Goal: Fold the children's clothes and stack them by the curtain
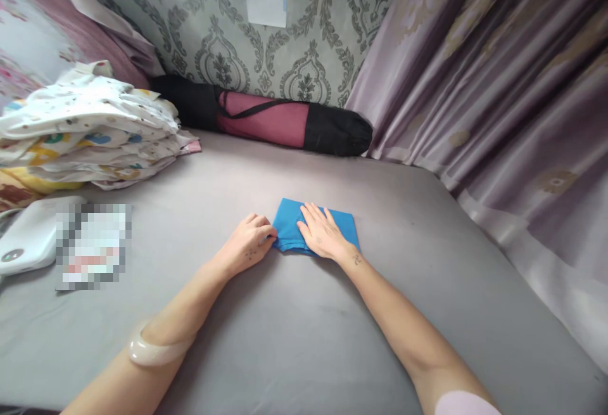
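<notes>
right hand (323,232) open and flat, palm down, pressing on the blue cloth (342,225); fingers spread and pointing to the far side. left hand (249,244) loosely curled, fingertips pinching or touching the left edge of the same cloth, knuckles up; hard to tell if really gripping or only resting there. pale bracelet (154,351) around the left forearm.

cloth lying on the grey bed sheet (427,313), about in the middle of the bed, well apart from everything else. probably very light and soft, with no stiffness at all, so likely to bend and slide easily on the smooth sheet if not held down. not fragile. best places to take hold, by judgement: a corner or the free edge at the far right, pinched between thumb and fingers, with the other hand flat on top against slipping.

look of the cloth: bright blue, plain, no pattern seen, already folded to a small flat rectangle, edges rather straight, near left corner a bit rounded under the fingers. partly hidden by the right hand.

far left, a pile of folded printed clothes (95,130). far side at the wall, a long pink and black bag (280,123). right side, a purple curtain (498,85). near left, a white device (28,237) beside a blurred patch.
</notes>
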Demonstrator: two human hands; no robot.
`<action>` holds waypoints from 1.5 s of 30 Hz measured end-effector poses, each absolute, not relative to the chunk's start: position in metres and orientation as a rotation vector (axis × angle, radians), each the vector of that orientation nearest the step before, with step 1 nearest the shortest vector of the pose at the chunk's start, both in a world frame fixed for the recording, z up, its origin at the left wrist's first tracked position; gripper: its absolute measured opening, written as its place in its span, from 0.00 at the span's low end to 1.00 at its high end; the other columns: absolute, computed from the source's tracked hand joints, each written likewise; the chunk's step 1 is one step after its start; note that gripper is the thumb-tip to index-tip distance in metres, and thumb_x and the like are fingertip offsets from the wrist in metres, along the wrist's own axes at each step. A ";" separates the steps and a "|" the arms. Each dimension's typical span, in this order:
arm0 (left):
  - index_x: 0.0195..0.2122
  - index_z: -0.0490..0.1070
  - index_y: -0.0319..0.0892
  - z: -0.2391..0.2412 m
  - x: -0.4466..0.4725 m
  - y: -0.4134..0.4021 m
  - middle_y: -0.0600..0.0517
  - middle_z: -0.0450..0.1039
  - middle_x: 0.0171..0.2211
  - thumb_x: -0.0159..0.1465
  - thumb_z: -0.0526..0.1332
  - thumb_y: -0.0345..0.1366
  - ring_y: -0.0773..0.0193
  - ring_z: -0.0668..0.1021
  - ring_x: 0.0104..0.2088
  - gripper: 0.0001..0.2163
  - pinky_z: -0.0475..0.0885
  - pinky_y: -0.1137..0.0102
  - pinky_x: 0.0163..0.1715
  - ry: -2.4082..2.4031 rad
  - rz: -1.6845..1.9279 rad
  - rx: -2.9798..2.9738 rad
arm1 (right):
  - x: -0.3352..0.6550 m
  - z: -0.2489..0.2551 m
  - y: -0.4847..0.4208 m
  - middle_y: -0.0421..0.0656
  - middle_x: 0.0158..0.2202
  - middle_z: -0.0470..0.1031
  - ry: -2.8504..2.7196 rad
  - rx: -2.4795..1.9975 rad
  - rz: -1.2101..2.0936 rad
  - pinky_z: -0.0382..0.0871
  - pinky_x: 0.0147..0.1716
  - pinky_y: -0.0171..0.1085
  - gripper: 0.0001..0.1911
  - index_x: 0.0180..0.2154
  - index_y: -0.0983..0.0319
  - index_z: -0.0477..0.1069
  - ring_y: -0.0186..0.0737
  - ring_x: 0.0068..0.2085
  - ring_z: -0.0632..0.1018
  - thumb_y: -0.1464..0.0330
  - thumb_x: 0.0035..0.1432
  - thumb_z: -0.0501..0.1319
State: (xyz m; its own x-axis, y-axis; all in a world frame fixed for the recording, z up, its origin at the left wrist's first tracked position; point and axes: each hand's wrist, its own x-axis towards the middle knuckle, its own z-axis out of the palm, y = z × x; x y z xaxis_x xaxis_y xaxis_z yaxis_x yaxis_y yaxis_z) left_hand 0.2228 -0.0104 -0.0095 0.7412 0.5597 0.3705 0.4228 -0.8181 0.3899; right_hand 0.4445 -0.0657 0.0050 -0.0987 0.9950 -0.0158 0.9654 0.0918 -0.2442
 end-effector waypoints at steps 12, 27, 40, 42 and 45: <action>0.35 0.76 0.43 -0.011 0.221 -0.009 0.47 0.73 0.35 0.67 0.55 0.34 0.59 0.70 0.37 0.10 0.69 0.65 0.39 0.835 0.716 2.656 | 0.413 -0.016 -0.049 0.52 0.69 0.52 -2.166 -1.919 0.184 0.41 0.67 0.49 0.31 0.67 0.68 0.54 0.47 0.70 0.51 0.58 0.69 0.42; 0.35 0.72 0.42 -0.003 0.215 -0.007 0.49 0.72 0.31 0.62 0.54 0.29 0.60 0.70 0.34 0.08 0.66 0.65 0.40 1.107 0.912 2.558 | 0.372 -0.007 -0.037 0.55 0.69 0.51 -2.153 -1.939 0.217 0.39 0.68 0.51 0.32 0.66 0.73 0.54 0.49 0.70 0.50 0.60 0.68 0.43; 0.36 0.74 0.41 -0.010 0.218 -0.003 0.48 0.77 0.32 0.61 0.52 0.37 0.60 0.74 0.31 0.12 0.66 0.64 0.43 1.282 0.777 2.432 | 0.391 -0.004 -0.043 0.55 0.69 0.53 -2.062 -1.719 0.499 0.45 0.67 0.47 0.30 0.65 0.70 0.56 0.47 0.69 0.53 0.60 0.68 0.49; 0.35 0.75 0.41 -0.010 0.220 -0.002 0.48 0.78 0.31 0.61 0.51 0.39 0.60 0.75 0.30 0.14 0.67 0.65 0.41 1.347 0.714 2.385 | 0.406 0.001 -0.051 0.55 0.66 0.59 -1.947 -1.656 0.493 0.52 0.66 0.43 0.27 0.63 0.70 0.60 0.44 0.67 0.60 0.64 0.66 0.51; 0.34 0.76 0.41 -0.007 0.224 -0.002 0.48 0.78 0.30 0.61 0.51 0.44 0.59 0.77 0.31 0.17 0.67 0.68 0.36 1.380 0.591 2.318 | 0.441 0.008 -0.066 0.51 0.58 0.72 -1.676 -1.684 0.439 0.62 0.60 0.39 0.21 0.57 0.66 0.68 0.41 0.58 0.72 0.68 0.64 0.53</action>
State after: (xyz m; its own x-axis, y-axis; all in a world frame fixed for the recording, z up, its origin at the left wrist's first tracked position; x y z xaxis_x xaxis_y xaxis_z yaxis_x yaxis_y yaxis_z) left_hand 0.2236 -0.0023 -0.0067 0.4302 0.8882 0.1613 0.7293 -0.4473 0.5178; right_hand 0.4414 -0.0662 0.0082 0.1007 0.9659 0.2387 0.7247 0.0932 -0.6827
